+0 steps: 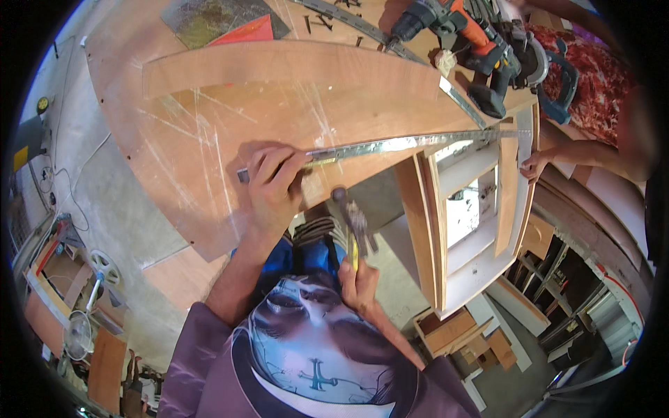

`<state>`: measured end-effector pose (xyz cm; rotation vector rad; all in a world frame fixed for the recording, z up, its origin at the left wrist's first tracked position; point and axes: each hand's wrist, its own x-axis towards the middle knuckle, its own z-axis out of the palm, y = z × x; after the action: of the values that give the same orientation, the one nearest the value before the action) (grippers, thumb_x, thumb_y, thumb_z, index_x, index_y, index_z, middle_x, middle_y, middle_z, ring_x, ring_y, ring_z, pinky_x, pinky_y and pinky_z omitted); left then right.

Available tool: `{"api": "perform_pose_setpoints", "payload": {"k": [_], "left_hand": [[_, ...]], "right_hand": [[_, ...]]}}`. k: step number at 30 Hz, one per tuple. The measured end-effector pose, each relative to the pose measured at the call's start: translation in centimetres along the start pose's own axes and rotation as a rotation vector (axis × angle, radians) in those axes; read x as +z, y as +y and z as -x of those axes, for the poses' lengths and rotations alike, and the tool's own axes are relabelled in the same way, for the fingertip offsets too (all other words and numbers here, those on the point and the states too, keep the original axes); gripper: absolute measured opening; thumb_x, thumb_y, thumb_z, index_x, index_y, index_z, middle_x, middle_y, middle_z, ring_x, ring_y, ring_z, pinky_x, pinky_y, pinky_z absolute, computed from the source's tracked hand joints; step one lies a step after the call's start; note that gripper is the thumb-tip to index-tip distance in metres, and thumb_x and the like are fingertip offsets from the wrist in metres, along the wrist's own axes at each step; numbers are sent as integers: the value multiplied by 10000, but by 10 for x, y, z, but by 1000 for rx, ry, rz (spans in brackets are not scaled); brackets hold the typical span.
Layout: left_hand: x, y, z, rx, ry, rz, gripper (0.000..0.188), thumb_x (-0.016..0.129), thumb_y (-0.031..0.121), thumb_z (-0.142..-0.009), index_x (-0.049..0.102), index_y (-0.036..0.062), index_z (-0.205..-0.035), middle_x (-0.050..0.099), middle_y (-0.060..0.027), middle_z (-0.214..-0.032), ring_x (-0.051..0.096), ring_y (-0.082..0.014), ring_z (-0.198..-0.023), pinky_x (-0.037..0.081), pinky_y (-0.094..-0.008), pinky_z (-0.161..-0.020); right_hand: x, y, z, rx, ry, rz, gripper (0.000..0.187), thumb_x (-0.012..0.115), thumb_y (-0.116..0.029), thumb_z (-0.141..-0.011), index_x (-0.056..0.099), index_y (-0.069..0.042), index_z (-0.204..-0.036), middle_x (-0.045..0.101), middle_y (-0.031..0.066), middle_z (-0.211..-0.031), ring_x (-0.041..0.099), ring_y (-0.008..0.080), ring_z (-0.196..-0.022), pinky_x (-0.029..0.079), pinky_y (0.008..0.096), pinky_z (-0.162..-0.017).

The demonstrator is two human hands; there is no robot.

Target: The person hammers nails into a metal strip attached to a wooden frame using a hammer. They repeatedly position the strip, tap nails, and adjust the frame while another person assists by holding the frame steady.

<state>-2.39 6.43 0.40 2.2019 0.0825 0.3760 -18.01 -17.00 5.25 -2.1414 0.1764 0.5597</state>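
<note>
My left hand [273,177] is closed around the near end of a long, narrow metal strip [390,145], over the plywood tabletop. The strip runs right across the table and reaches over the edge of a curved wooden frame [437,237]. In my right hand [359,284], close to my body, is a claw hammer [354,221] gripped by its yellow handle, head upward. A co-worker's hand [536,164] rests on the frame's far right side. The frame has white inner faces and crosspieces.
On the plywood table [188,160] lie a curved wooden strip [293,64], a small metal square [463,103] and several dark screws [320,23]. An orange and black cordless drill [460,28] sits at the far right. A white fan [78,334] stands at lower left; wood offcuts [481,345] lie at lower right.
</note>
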Motion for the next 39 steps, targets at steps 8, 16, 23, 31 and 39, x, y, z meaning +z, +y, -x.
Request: {"api": "perform_pose_setpoints", "payload": {"k": [8,16,23,31,39], "left_hand": [[-17,-5,3,17,19,-38,378,800,-106,-741,811,75,-1072,746,-81,-1089,681,-321,-1079,565,-434,-948],[-22,-12,7,-31,43,-43,391,800,-113,-743,815,85,-1081,743,-92,-1079,681,-327,-1067,561,-433,-951],[-18,-10,8,-47,47,-52,406,807,-100,-747,813,105,-1097,734,-81,-1078,669,-327,-1062,545,-439,-961],[-20,-13,8,0,26,-83,365,823,-73,-767,818,100,-1087,729,-101,-1081,687,-335,-1045,550,-445,-931],[-20,-11,6,20,36,-85,431,779,-121,-728,806,94,-1101,736,-94,-1077,693,-334,-1041,549,-442,-942]], "right_hand": [[1,6,20,176,-48,-69,334,651,-309,-1105,630,-5,-970,577,197,-636,658,365,-552,492,437,-548],[6,3,16,163,-54,-75,353,652,-333,-1108,632,-6,-976,573,180,-636,629,295,-539,486,412,-550],[13,-2,14,190,-55,-66,357,652,-340,-1108,632,-9,-978,585,177,-638,632,318,-539,490,415,-553],[13,-2,15,181,-63,-47,340,647,-324,-1109,635,-8,-983,601,180,-658,653,328,-560,503,420,-571],[4,-41,-3,145,-25,-120,327,628,-303,-1115,627,-12,-966,583,123,-640,616,248,-551,503,403,-569]]}}
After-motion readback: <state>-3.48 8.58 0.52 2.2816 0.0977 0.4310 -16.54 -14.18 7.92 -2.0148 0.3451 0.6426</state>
